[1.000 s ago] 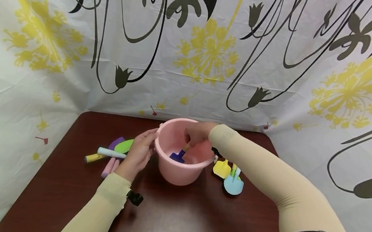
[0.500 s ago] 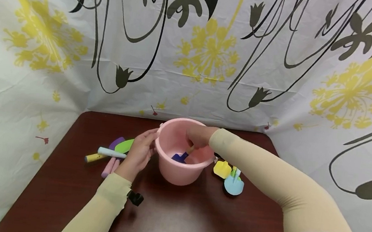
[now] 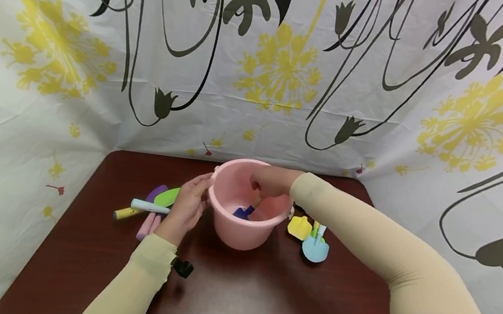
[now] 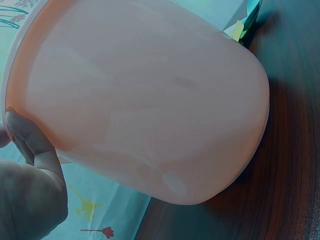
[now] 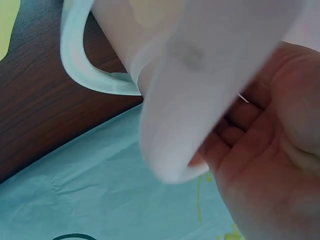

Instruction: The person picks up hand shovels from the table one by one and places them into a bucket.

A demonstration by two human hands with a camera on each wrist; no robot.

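A pink bucket stands upright on the table, and its outside wall fills the left wrist view. My left hand grips its rim at the left side, fingers over the edge. Reaching over the right rim, my right hand is inside the bucket and holds a small toy shovel by its light-coloured handle. The shovel's dark blue blade points down toward the bucket's bottom. In the right wrist view the rim hides the fingertips and the shovel.
Left of the bucket lies a pile of toy tools with blue, yellow and pink handles and green and purple blades. To its right are a yellow shovel and a light blue shovel. A patterned curtain hangs behind the table.
Inside the bucket, my right hand and the blue shovel have shifted slightly right, and the handle's tilt has changed. The left hand stays on the rim.
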